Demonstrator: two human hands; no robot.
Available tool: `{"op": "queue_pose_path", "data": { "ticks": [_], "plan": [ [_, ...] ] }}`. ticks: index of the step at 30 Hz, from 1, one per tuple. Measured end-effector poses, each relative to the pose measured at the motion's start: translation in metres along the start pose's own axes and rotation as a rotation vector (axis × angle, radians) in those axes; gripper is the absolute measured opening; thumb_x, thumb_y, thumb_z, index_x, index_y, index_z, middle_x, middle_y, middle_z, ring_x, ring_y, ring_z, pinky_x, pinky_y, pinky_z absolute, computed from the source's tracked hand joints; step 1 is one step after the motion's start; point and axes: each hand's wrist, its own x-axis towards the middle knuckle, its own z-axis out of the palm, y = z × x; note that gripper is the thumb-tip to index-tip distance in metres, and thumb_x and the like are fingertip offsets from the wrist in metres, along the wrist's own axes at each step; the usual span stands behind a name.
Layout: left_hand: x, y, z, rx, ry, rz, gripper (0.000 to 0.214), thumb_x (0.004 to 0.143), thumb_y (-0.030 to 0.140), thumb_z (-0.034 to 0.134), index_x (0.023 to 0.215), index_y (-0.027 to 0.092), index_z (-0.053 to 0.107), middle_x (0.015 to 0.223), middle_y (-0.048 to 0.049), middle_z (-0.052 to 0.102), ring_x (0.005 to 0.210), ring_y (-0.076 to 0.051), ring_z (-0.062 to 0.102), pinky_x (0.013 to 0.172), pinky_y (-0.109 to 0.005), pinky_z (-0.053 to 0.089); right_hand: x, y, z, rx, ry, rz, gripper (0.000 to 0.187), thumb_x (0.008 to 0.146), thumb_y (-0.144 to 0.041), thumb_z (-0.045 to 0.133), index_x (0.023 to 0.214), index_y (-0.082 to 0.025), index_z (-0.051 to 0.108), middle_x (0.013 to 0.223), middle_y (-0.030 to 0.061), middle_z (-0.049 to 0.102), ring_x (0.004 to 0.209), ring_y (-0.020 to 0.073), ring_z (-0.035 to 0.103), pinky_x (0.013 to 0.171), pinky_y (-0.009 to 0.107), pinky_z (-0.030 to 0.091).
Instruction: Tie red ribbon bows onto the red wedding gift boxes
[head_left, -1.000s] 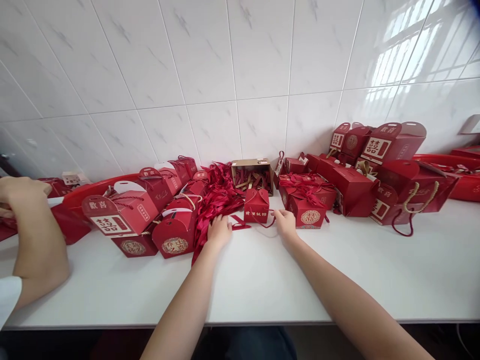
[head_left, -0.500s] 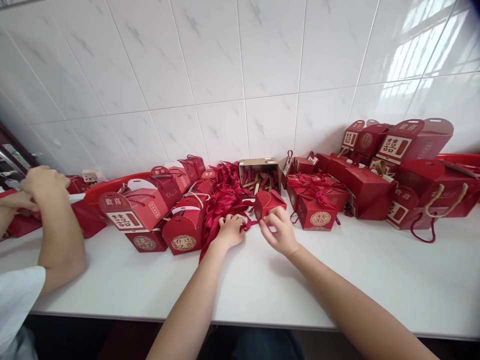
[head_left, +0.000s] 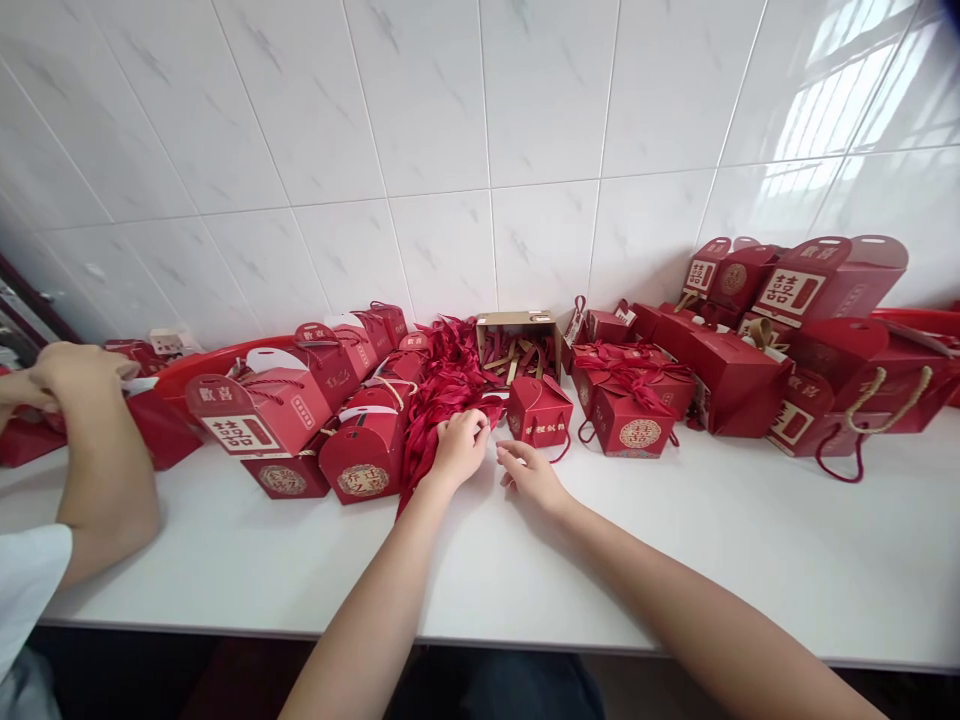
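Observation:
My left hand [head_left: 461, 447] is at the right edge of a heap of red satin ribbons [head_left: 442, 400]. Its fingers are curled and pinched together on a red ribbon, though the fingertips partly hide it. My right hand [head_left: 531, 478] hovers just over the white table, fingers loosely apart and nothing seen in them. Right behind it stands a small red gift box [head_left: 539, 412] with gold lettering and a dark red cord loop at its side. An open cardboard box [head_left: 517, 320] of cut ribbon pieces stands against the wall behind it.
Red gift boxes [head_left: 360, 455] with handles are stacked to the left. Ribbon-tied boxes [head_left: 637, 420] and larger stacked ones [head_left: 829, 280] stand to the right. At far left, a co-worker's arm [head_left: 105, 460] reaches over the white table [head_left: 525, 590]. A tiled wall closes the back.
My right hand has come down and slightly left, away from the small gift box, uncovering its front. Its fingers have loosened. My left hand has shifted slightly up and stays by the ribbons.

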Motion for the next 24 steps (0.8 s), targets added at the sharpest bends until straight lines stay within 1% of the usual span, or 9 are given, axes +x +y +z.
{"op": "queue_pose_path", "data": {
  "ticks": [2,5,9,12,14,16,20,22,24],
  "plan": [
    [0.0,0.005,0.001,-0.067,0.059,0.03,0.016,0.093,0.023,0.038,0.096,0.021,0.054,0.093,-0.0045,0.067,0.086,-0.018,0.062,0.081,-0.031,0.043,0.001,-0.004,-0.002,0.074,0.031,0.017,0.045,0.082,-0.052,0.052,0.107,-0.016,0.062,0.092,0.0065,0.061,0.056,0.0109,0.057,0.048,0.024,0.045],
    [-0.003,0.012,0.002,-0.154,0.066,0.113,0.019,0.094,0.025,0.037,0.099,0.021,0.054,0.088,-0.003,0.068,0.077,-0.016,0.063,0.073,-0.026,0.046,0.0,-0.012,-0.005,0.171,0.067,-0.001,0.049,0.077,-0.06,0.056,0.099,-0.017,0.066,0.088,0.0047,0.063,0.056,0.0097,0.056,0.05,0.023,0.044],
    [-0.006,0.019,0.004,-0.209,0.022,0.211,0.02,0.093,0.024,0.041,0.101,0.023,0.06,0.09,-0.0021,0.07,0.083,-0.017,0.065,0.078,-0.026,0.047,0.001,-0.017,-0.01,0.263,0.133,-0.056,0.043,0.073,-0.06,0.064,0.078,-0.018,0.066,0.077,0.0008,0.061,0.058,0.0089,0.054,0.054,0.022,0.042],
    [-0.007,0.021,0.005,-0.227,0.001,0.221,0.025,0.094,0.026,0.041,0.111,0.023,0.058,0.099,-0.0044,0.071,0.088,-0.018,0.066,0.079,-0.026,0.048,0.003,-0.017,-0.012,0.321,0.183,-0.059,0.044,0.072,-0.062,0.063,0.071,-0.017,0.064,0.073,0.0004,0.06,0.056,0.009,0.052,0.053,0.023,0.041],
    [-0.006,0.021,0.005,-0.227,-0.009,0.199,0.027,0.093,0.027,0.042,0.116,0.022,0.056,0.099,-0.0055,0.071,0.088,-0.018,0.067,0.076,-0.026,0.049,0.005,-0.017,-0.014,0.353,0.207,-0.053,0.045,0.071,-0.062,0.064,0.069,-0.017,0.064,0.072,0.0008,0.061,0.055,0.0094,0.051,0.053,0.023,0.04],
    [-0.006,0.02,0.005,-0.213,-0.023,0.163,0.028,0.092,0.025,0.043,0.117,0.022,0.056,0.094,-0.0049,0.072,0.084,-0.019,0.067,0.073,-0.026,0.049,0.005,-0.018,-0.017,0.375,0.227,-0.055,0.043,0.069,-0.06,0.067,0.068,-0.017,0.064,0.07,0.0008,0.06,0.055,0.0099,0.051,0.052,0.024,0.039],
    [-0.004,0.01,0.009,-0.164,-0.024,0.041,0.028,0.088,0.023,0.049,0.115,0.026,0.058,0.082,-0.0026,0.071,0.077,-0.021,0.067,0.073,-0.03,0.049,0.006,-0.025,-0.024,0.396,0.275,-0.081,0.043,0.068,-0.059,0.069,0.076,-0.018,0.069,0.061,-0.0018,0.055,0.052,0.0099,0.048,0.05,0.024,0.036],
    [-0.002,0.002,0.009,-0.134,0.019,-0.06,0.029,0.083,0.019,0.055,0.111,0.025,0.06,0.081,-0.0049,0.069,0.081,-0.026,0.067,0.079,-0.037,0.048,0.007,-0.027,-0.028,0.391,0.317,-0.092,0.044,0.068,-0.06,0.068,0.079,-0.018,0.071,0.056,-0.0036,0.049,0.05,0.0092,0.043,0.048,0.023,0.032],
    [0.0,-0.006,0.006,-0.113,0.109,-0.173,0.033,0.077,0.013,0.058,0.109,0.021,0.06,0.096,-0.0117,0.067,0.098,-0.034,0.062,0.089,-0.048,0.043,0.008,-0.028,-0.031,0.377,0.363,-0.101,0.044,0.067,-0.06,0.068,0.081,-0.018,0.071,0.056,-0.0043,0.047,0.05,0.0092,0.041,0.046,0.023,0.03]
  ]
}}
